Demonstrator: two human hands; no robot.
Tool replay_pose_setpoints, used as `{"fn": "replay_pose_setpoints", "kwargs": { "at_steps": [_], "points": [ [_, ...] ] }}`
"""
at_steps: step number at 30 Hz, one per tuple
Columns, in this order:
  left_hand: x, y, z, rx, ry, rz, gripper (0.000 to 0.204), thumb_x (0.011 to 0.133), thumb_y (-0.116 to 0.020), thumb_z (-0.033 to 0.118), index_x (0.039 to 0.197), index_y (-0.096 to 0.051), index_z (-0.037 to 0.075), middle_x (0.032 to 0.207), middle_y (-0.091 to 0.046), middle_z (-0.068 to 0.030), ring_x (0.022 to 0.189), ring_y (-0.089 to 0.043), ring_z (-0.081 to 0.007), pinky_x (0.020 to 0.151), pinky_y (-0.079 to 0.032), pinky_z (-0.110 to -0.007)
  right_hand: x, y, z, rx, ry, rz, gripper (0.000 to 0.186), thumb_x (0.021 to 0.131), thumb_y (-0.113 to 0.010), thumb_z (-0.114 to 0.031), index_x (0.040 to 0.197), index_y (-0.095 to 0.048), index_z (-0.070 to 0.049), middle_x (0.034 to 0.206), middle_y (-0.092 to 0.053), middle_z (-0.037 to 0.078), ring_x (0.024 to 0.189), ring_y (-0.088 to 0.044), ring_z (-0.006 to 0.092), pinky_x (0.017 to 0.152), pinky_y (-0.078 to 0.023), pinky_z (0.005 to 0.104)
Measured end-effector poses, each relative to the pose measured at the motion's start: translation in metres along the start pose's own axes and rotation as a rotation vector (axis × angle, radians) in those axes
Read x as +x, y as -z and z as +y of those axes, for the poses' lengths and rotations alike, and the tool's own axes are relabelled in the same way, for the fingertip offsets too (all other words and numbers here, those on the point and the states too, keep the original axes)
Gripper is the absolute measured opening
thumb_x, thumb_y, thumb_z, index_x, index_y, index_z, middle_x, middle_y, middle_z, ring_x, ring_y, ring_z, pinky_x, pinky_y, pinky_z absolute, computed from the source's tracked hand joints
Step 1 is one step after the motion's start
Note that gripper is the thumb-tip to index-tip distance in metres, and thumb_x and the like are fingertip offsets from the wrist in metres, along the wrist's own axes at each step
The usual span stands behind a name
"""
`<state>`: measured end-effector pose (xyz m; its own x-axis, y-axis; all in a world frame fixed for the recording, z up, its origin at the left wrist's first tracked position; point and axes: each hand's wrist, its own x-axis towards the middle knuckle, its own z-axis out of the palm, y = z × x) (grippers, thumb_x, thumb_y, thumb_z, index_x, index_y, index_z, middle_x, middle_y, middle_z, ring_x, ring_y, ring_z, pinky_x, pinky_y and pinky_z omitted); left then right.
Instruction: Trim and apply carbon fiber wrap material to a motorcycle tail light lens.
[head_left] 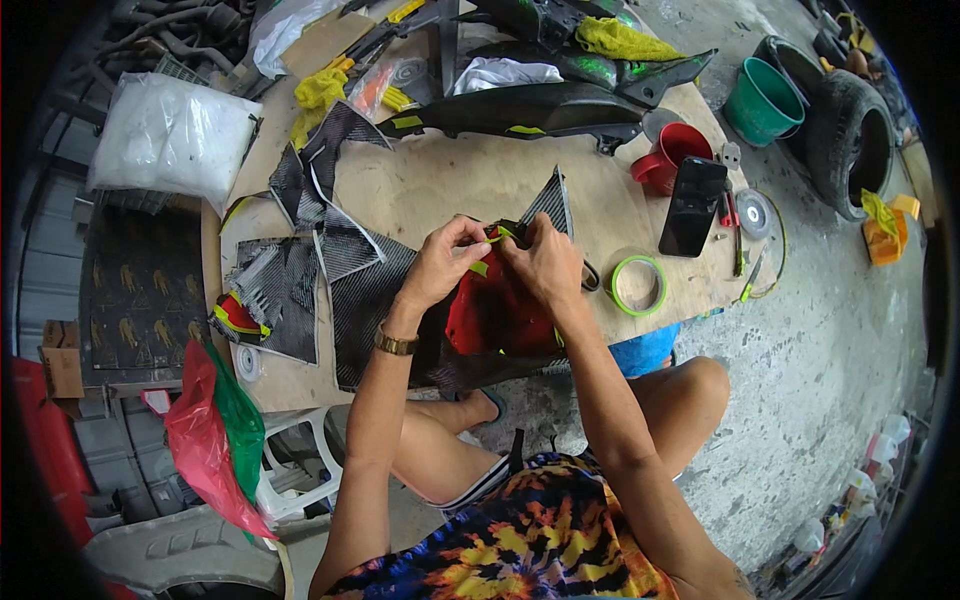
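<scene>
A red panel (500,318) with dark smudges lies at the table's near edge, among pieces of black woven carbon-fibre cloth (368,305). Strips of yellow-green tape (478,269) stick to it. At its far end my left hand (442,262) is closed, thumb and fingertips pinching a short strip of that tape. My right hand (546,262) is closed on the panel's far end beside the strip; its fingertips are partly hidden. A pointed cloth corner (553,200) rises just beyond my right hand. The roll of yellow-green tape (616,290) lies to the right.
On the right stand a red mug (680,150), a black phone (693,207) and small tools. Long black fairings (520,108) lie across the back. More cut cloth (275,290) covers the left side. Beyond the table are a green bucket (760,100) and tyres (845,145).
</scene>
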<state>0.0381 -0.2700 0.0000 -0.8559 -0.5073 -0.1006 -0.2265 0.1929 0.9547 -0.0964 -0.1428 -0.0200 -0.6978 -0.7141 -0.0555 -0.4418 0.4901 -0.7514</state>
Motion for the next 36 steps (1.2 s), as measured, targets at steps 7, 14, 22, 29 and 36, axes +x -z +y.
{"fn": "replay_pose_setpoints", "kwargs": {
  "at_steps": [7, 14, 22, 29, 36],
  "points": [
    [0.000, 0.002, -0.003, 0.088, -0.024, -0.019, 0.008, 0.092, -0.065, 0.005, 0.094, -0.058, 0.002, 0.112, -0.065, -0.0074, 0.110, -0.058, -0.0147, 0.100, -0.044, -0.032, 0.000, -0.008, 0.001, -0.033, -0.014, 0.009, 0.042, 0.081, -0.070, -0.038, 0.095, -0.054, -0.001, 0.076, -0.068, 0.019, 0.074, -0.067, 0.0393, 0.067, -0.053, 0.0499],
    [-0.002, -0.001, -0.003, 0.058, 0.002, -0.022, 0.009, 0.093, -0.065, 0.006, 0.095, -0.057, 0.002, 0.114, -0.065, -0.0071, 0.110, -0.058, -0.0138, 0.099, -0.044, -0.031, 0.000, -0.012, 0.008, 0.018, 0.033, 0.056, 0.041, 0.082, -0.070, -0.037, 0.096, -0.052, -0.003, 0.075, -0.067, 0.019, 0.072, -0.067, 0.0395, 0.065, -0.051, 0.0504],
    [-0.005, 0.001, -0.003, -0.003, -0.014, -0.025, 0.009, 0.093, -0.065, 0.006, 0.096, -0.058, 0.002, 0.114, -0.065, -0.0049, 0.106, -0.059, -0.0118, 0.097, -0.045, -0.030, -0.025, 0.007, -0.001, 0.251, 0.229, 0.051, 0.020, 0.088, -0.067, -0.015, 0.100, -0.054, -0.006, 0.081, -0.068, 0.018, 0.078, -0.067, 0.0383, 0.067, -0.052, 0.0434],
    [-0.008, -0.003, 0.006, 0.133, -0.074, -0.003, 0.012, 0.091, -0.065, 0.004, 0.101, -0.060, 0.000, 0.136, -0.058, -0.0122, 0.114, -0.059, -0.0162, 0.098, -0.047, -0.032, -0.019, 0.001, 0.010, 0.306, 0.324, 0.083, 0.021, 0.088, -0.067, -0.008, 0.103, -0.054, -0.005, 0.086, -0.068, 0.019, 0.079, -0.068, 0.0381, 0.067, -0.052, 0.0423],
    [-0.020, -0.005, 0.020, 0.392, -0.199, 0.089, 0.022, 0.088, -0.068, 0.009, 0.108, -0.069, 0.002, 0.141, -0.053, -0.0158, 0.130, -0.052, -0.0294, 0.103, -0.044, -0.037, -0.005, 0.020, 0.013, 0.169, 0.428, 0.085, 0.025, 0.083, -0.070, -0.011, 0.105, -0.058, -0.009, 0.100, -0.062, 0.013, 0.092, -0.061, 0.0337, 0.076, -0.048, 0.0419]
  ]
}}
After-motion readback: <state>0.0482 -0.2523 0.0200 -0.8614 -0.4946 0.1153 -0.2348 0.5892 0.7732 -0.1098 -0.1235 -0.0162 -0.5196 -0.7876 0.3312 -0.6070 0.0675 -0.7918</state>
